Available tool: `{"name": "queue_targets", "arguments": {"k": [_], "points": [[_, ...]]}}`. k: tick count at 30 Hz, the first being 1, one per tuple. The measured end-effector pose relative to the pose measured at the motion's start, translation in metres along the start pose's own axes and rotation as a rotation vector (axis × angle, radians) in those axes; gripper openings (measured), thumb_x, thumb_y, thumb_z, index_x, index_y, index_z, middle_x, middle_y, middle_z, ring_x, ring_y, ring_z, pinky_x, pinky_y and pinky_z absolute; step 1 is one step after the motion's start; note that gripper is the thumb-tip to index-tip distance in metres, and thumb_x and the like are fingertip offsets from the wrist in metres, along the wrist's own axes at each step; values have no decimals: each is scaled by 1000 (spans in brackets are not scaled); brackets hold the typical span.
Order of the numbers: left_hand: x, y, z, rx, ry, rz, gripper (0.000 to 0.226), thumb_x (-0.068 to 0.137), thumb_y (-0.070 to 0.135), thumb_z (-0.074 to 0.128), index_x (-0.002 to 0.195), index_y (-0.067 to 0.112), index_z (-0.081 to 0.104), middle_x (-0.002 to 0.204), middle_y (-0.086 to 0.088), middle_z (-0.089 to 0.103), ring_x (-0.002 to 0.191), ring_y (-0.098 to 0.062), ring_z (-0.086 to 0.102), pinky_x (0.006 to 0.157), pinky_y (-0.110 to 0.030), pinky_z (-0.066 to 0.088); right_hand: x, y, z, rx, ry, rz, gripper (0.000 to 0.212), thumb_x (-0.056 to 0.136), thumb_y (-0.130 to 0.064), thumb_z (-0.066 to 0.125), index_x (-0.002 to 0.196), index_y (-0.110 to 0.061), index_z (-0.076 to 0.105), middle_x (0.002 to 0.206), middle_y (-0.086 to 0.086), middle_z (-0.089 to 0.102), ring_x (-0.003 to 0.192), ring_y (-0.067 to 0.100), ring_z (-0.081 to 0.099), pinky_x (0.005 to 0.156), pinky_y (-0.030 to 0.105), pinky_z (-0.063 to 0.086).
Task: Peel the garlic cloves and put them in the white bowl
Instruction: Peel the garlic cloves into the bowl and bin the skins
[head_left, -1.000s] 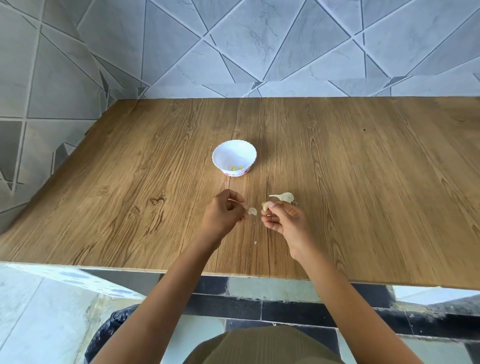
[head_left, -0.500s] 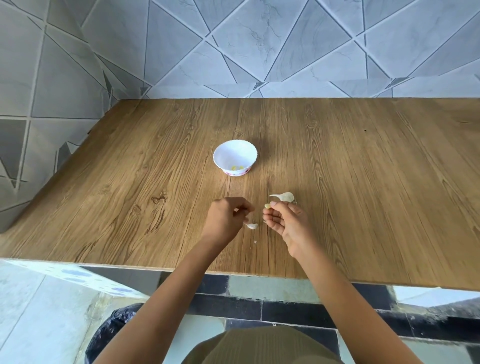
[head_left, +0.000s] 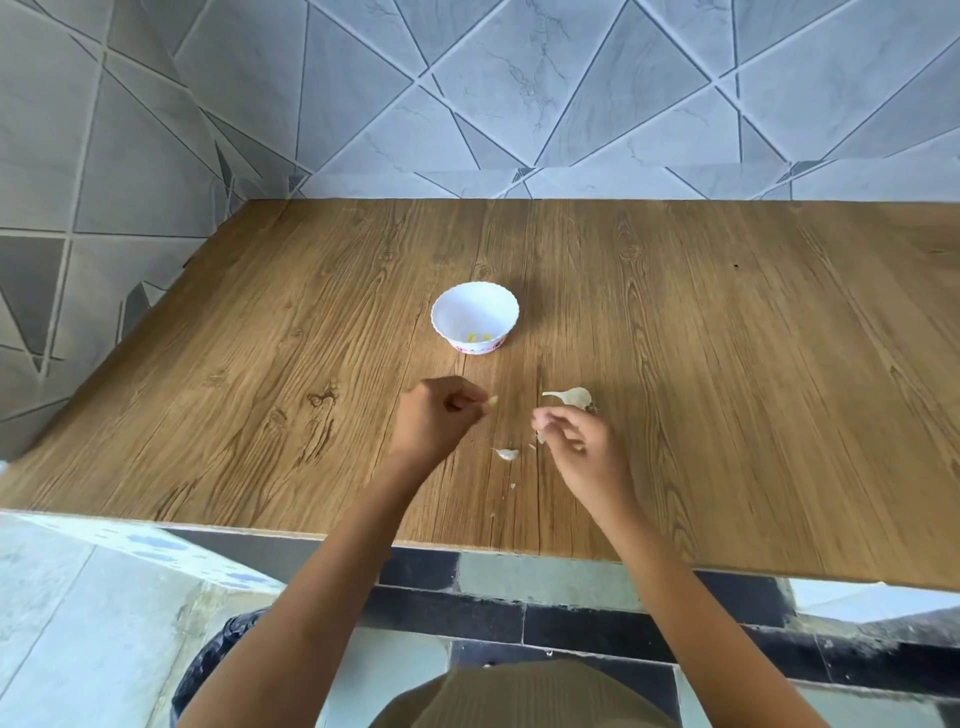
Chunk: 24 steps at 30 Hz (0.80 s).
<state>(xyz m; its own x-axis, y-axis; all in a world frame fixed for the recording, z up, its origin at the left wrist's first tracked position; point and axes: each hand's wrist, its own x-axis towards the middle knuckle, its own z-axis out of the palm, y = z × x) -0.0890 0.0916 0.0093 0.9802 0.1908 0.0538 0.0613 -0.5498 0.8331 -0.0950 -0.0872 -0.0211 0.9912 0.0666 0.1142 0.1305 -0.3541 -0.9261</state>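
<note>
the right hand is motion-blurred, hiding whatever its fingertips pinch; table cut off right.

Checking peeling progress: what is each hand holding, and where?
Left hand pinches a clove by one end at its fingertips. Right hand: unclear, maybe a peel scrap.
</note>
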Motion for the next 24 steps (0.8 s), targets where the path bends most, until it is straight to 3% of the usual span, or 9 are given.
{"name": "queue_targets", "arguments": {"k": [2,3,7,13,16,18,21,24], "points": [[14,-11,-10,105,97,-51,9,77,18,76,85,14,74,71,4,68,71,-12,66,69,-24,52,-6,14,-3,-343,66,-246,19,89,-21,63,105,-14,70,97,-4,72,70,-1,61,61,19,49],[21,-16,-14,150,131,-82,8,78,19,75,85,15,73,72,5,67,75,-14,66,69,-24,50,-9,21,-4,-438,76,-299,23,89,-24,60,106,-13,69,100,-3,71,75,5,64,65,23,51],[38,-31,-20,272,158,-140,5,80,19,71,85,16,71,76,6,65,81,-18,65,71,-30,51,-23,39,-6,-634,49,-300,43,90,-34,44,117,-6,63,116,8,66,108,26,62,94,45,49],[38,-37,-13,351,127,-72,20,80,2,61,95,11,71,93,-4,71,85,-24,65,70,-32,53,-25,37,-6,-664,11,-230,48,91,-37,40,121,-6,60,122,9,63,115,27,58,96,49,48],[28,-28,-9,335,176,99,29,80,-7,55,97,9,72,99,-7,71,84,-24,67,71,-34,54,-26,38,-6,-646,1,-222,48,91,-38,40,123,-7,59,124,9,62,117,26,57,97,49,47],[23,-21,1,370,80,199,32,82,-10,51,99,7,72,99,-9,71,85,-24,67,73,-34,55,-26,39,-5,-626,-1,-211,49,91,-39,39,124,-7,58,126,8,61,119,26,55,99,49,45],[21,-19,18,552,-52,152,47,80,-17,42,114,6,66,111,-11,63,90,-29,64,74,-38,54,-26,40,-6,-594,13,-186,52,91,-40,38,125,-6,58,127,9,60,121,26,53,102,47,44],[15,-19,27,637,-83,101,52,78,-20,39,117,5,63,115,-13,57,90,-31,63,74,-38,54,-28,40,-7,-645,38,-188,51,91,-39,39,124,-5,58,126,10,60,123,29,52,103,49,42]]}}
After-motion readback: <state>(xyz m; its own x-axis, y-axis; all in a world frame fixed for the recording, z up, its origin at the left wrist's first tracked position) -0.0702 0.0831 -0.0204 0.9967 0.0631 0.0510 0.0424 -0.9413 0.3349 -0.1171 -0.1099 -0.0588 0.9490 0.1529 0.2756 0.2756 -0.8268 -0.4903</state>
